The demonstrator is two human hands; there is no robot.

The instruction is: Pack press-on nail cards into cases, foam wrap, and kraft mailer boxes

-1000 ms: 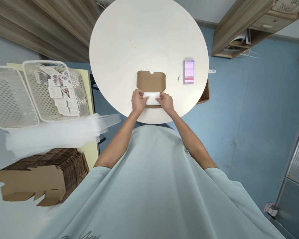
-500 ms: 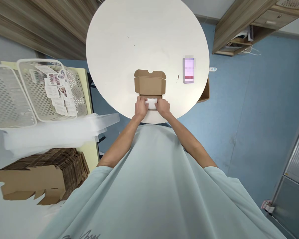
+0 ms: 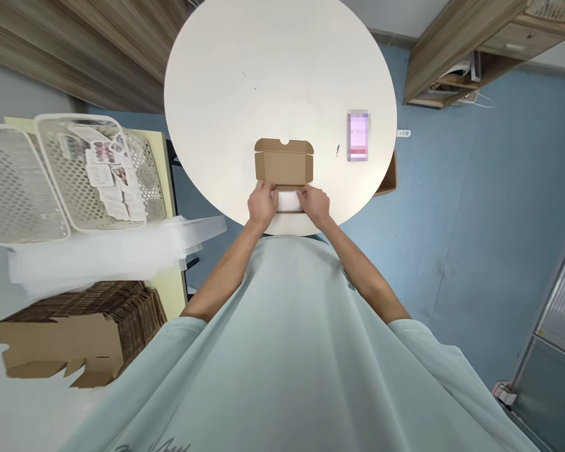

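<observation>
Clasping from both sides, left hand and right hand are pinching the ends of a white soft wrapped packet, lower centre of the frame.

Far left: two white perforated plastic baskets are sitting side by side, and the right one is holding printed cards.
Lower left: a stack of flattened brown cardboard blanks is lying under clear plastic sheets.
Centre: the packet is resting at the near edge of a round white table, against an open brown cardboard mailer box whose lid is lying back.
Right: a blurred pink-screened phone is lying flat on the table.
Upper right: a wooden shelf unit is standing on blue floor.
</observation>
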